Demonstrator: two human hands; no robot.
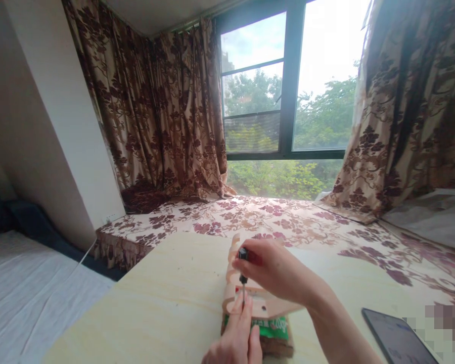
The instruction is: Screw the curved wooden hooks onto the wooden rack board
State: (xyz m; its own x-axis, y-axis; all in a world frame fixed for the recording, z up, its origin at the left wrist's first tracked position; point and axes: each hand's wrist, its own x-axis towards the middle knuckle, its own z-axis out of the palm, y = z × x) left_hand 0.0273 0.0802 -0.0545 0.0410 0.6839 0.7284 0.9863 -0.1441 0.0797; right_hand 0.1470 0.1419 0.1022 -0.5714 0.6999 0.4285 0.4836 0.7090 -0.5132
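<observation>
A screwdriver (243, 265) with a black handle stands upright, my right hand (275, 268) wrapped round its handle. The shaft points down at a light wooden piece (258, 303) with a scalloped left side and a dark hole near its front edge. My left hand (237, 333) lies at the front left of this piece, its fingers pressed together around the tip of the shaft; whatever they pinch is too small to make out. Under the wood is a green packet (275, 328) with white print, on top of a brown block (278, 348).
The pale table (151, 293) carries the work. A phone (396, 336) lies at the right. Behind the table is a window ledge with a floral cover (250, 215), between patterned curtains (185, 111). A white-covered bed (30, 298) is at the left.
</observation>
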